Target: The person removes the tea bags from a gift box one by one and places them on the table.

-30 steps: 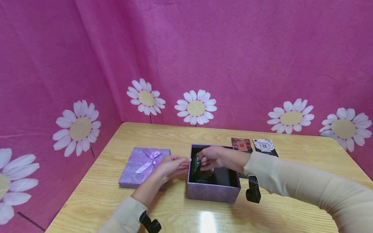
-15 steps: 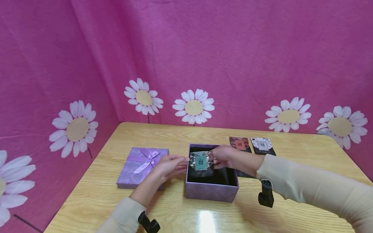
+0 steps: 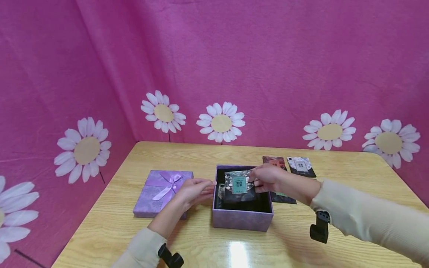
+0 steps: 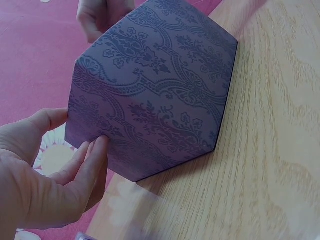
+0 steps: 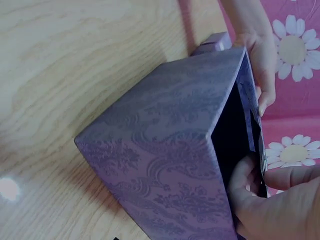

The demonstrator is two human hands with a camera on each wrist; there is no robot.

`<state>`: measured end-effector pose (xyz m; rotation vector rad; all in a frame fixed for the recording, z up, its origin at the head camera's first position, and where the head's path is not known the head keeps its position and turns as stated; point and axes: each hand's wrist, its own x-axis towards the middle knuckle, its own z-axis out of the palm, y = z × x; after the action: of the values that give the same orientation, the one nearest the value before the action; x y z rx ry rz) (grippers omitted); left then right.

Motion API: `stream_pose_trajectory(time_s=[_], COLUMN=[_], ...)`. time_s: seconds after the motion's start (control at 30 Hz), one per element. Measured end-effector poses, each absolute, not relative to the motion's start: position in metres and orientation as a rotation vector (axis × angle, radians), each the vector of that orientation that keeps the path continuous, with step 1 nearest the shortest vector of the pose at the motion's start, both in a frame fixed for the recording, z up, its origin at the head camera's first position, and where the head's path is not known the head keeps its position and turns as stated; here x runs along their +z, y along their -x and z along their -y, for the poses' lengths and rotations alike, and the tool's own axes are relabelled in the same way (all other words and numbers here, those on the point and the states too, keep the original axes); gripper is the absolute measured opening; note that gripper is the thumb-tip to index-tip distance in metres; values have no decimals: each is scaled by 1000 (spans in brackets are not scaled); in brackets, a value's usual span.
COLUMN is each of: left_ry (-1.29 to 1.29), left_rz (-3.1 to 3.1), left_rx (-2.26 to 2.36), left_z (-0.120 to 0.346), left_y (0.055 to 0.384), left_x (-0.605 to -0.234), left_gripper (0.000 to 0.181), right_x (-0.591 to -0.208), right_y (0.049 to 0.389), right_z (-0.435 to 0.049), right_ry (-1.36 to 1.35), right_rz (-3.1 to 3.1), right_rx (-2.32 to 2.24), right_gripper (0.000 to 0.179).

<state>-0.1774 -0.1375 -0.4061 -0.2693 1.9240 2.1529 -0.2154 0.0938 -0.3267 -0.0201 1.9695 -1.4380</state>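
My right hand (image 3: 268, 176) pinches a flat black packet with a green label (image 3: 239, 186) by its right edge, over the opening of a purple gift box (image 3: 242, 220). Inside the box, a second dark packet (image 3: 219, 195) shows at the left, partly covered. My left hand (image 3: 196, 193) holds the box's left wall. In the left wrist view, the thumb of that left hand (image 4: 60, 175) is at the rim and its fingertips press the patterned outer side. From the right wrist, the right hand (image 5: 275, 205) reaches in at the box's mouth; the packet appears only as a thin edge.
A purple lid with a ribbon bow (image 3: 155, 190) lies left of the box. Behind and right are a red-labelled packet (image 3: 276, 162) and a white-labelled packet (image 3: 301, 166). Another dark packet (image 3: 284, 198) lies beside the box, partly under the right arm. A pink curtain (image 3: 268, 67) hangs behind the table.
My right hand has drawn the green-labelled packet up and rightward from the box's left side, turning its label into view. Another packet now shows beneath. The left hand stays at the wall.
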Motion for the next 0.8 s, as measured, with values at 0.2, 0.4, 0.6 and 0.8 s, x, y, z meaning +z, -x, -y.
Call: stream_pose_trajectory(time_s=[0.2, 0.4, 0.6, 0.8], left_ry=[270, 242, 238, 234], left_rz=[-1923, -1936, -1939, -1937], left_rx=[2142, 2135, 2136, 2127], left_z=[137, 138, 137, 137], left_y=[177, 176, 176, 176], left_x=[-405, -404, -404, -404], left_gripper=[36, 34, 36, 38], right_x=[-323, -320, -319, -323], right_y=[206, 202, 205, 208], right_z=[-101, -113, -121, -124], right_ry=[22, 60, 63, 56], right_rz=[-1952, -1927, -1844, -1802], right_rx=[-1446, -1471, -1541, -1566], right_gripper=[14, 38, 14, 12])
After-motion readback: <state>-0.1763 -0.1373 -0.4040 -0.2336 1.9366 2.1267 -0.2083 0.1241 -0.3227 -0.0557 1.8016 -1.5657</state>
